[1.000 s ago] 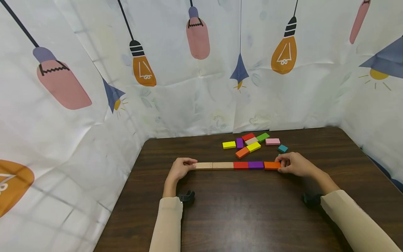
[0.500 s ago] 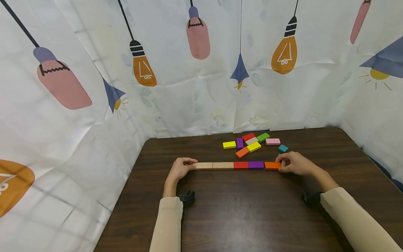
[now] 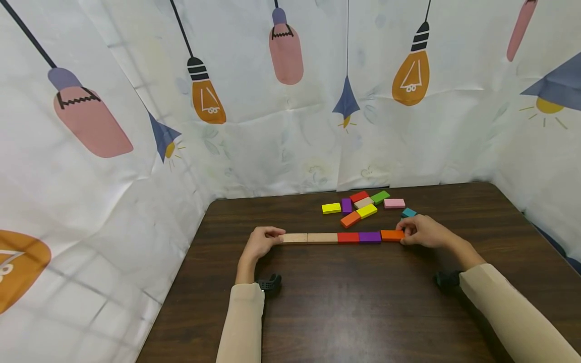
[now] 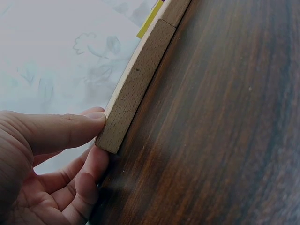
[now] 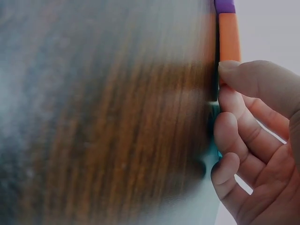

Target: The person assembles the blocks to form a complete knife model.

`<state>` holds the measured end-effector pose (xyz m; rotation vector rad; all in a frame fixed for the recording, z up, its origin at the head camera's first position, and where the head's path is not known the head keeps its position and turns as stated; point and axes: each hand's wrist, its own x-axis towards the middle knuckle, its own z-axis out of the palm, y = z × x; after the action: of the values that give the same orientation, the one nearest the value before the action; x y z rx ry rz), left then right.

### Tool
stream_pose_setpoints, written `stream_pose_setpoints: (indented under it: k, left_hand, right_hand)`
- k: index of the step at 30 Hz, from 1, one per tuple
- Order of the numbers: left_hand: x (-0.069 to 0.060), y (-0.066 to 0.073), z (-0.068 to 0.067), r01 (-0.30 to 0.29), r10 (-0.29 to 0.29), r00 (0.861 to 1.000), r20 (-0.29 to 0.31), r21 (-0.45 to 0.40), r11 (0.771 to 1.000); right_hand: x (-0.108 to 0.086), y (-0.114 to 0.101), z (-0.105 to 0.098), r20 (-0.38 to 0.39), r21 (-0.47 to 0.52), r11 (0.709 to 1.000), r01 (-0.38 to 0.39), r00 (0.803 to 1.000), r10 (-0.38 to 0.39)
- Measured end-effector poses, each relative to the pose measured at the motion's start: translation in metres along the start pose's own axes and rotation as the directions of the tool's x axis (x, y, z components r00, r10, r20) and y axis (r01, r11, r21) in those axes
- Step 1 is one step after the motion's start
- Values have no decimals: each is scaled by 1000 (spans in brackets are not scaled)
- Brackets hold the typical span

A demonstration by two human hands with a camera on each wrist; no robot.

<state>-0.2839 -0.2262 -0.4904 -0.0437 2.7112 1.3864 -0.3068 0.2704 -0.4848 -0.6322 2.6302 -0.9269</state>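
Observation:
A straight row of blocks runs across the head view: a plain wooden block (image 3: 295,239), a second plain block (image 3: 322,238), a red block (image 3: 348,238), a purple block (image 3: 369,237) and an orange block (image 3: 392,235). My left hand (image 3: 260,244) pinches the outer end of the first plain block, thumb on its near side in the left wrist view. At the other end, my right hand (image 3: 426,232) pinches the orange block between thumb and fingers. The orange block sits slightly higher in the head view than the purple one. Whether it is off the table, I cannot tell.
Behind the row lie several loose blocks, among them a yellow block (image 3: 331,208), a green block (image 3: 380,197), a pink block (image 3: 394,203) and a blue block (image 3: 408,213). The dark wooden table (image 3: 345,302) meets a patterned white curtain (image 3: 308,141) at its back edge.
The orange block and my right hand have shifted slightly up in the head view, away from me. My left hand and the other blocks of the row stay in place.

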Motion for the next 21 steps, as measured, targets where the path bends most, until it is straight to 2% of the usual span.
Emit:
stream_pose_setpoints:
  k: [21]
  left_hand:
    - [-1,0,0,-7,7,1000,3,-4,1000]
  right_hand:
    - [2,-2,-1,24,0,1000,15,1000,-15]
